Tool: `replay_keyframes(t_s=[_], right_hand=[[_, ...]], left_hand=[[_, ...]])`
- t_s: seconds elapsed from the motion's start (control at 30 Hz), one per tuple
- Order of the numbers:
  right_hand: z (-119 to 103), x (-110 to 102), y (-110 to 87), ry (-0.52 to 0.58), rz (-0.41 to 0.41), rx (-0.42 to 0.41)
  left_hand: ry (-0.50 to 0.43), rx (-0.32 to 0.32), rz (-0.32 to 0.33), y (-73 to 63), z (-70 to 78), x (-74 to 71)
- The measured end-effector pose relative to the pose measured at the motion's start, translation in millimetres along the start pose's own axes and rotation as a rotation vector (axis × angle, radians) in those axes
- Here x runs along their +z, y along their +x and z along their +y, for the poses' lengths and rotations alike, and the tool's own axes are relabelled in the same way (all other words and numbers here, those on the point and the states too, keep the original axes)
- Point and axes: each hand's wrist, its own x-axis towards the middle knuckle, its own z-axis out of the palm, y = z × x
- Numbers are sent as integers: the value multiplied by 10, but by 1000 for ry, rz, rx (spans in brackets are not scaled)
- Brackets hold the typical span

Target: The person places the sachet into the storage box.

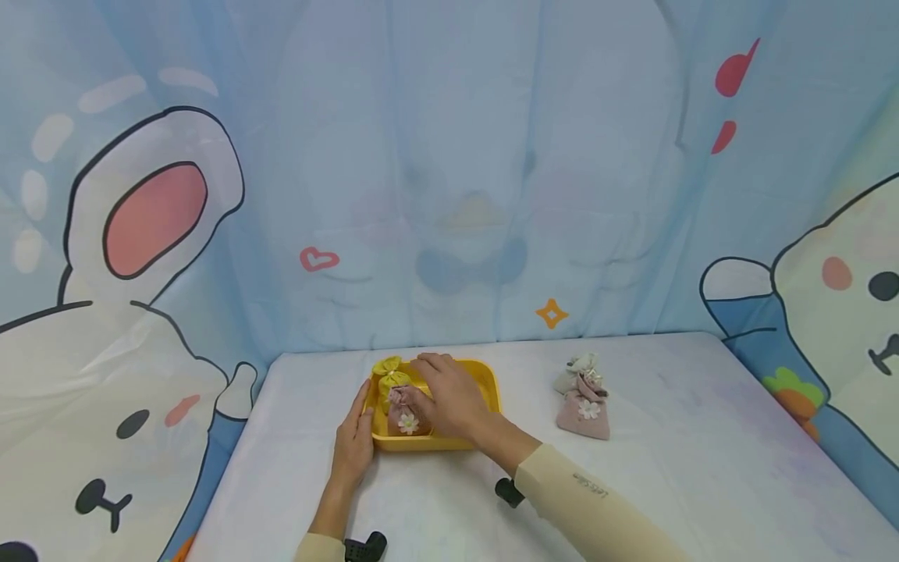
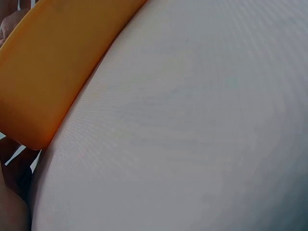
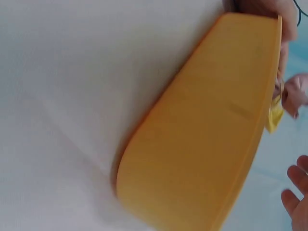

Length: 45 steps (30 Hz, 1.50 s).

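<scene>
A yellow tray (image 1: 485, 382) stands on the table. Inside it, at the left, lie a yellow drawstring pouch (image 1: 390, 367) and a dusty-pink drawstring pouch (image 1: 403, 421) with a white flower. My left hand (image 1: 353, 445) rests along the tray's left side, fingers fairly straight against the wall. Over the tray is my right hand (image 1: 449, 398), palm down; its thumb overlaps the pink pouch in the head view. From the right wrist, my right fingers (image 3: 297, 180) look extended, apart from the pouch tops. The left wrist view shows mostly the tray's outer wall (image 2: 53, 62).
To the tray's right on the white table (image 1: 674, 453) lie another pink pouch (image 1: 584, 417) with a white flower and a pale greenish-white pouch (image 1: 583, 364), partly covered by it. A light-blue curtain (image 1: 463, 156) with cartoon figures hangs behind the table.
</scene>
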Motion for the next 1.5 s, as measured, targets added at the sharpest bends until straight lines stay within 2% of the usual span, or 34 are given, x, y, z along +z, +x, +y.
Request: replay_keyframes(t_s=[0.27, 0.47, 0.7, 1.0, 1.27, 1.5], right_hand=[[244, -107, -62, -67, 76, 28], [422, -163, -121, -104, 80, 60], [591, -225, -173, -117, 121, 77], [723, -289, -233, -111, 95, 137], [849, -363, -290, -115, 151, 137], [953, -380, -316, -128, 135, 171]], left_hand=[[6, 3, 2, 2, 19, -11], [0, 2, -2, 3, 11, -3], [2, -14, -14, -3, 24, -5], [-1, -10, -21, -1, 28, 0], [-3, -18, -22, -3, 50, -3], [2, -24, -14, -12, 42, 6]])
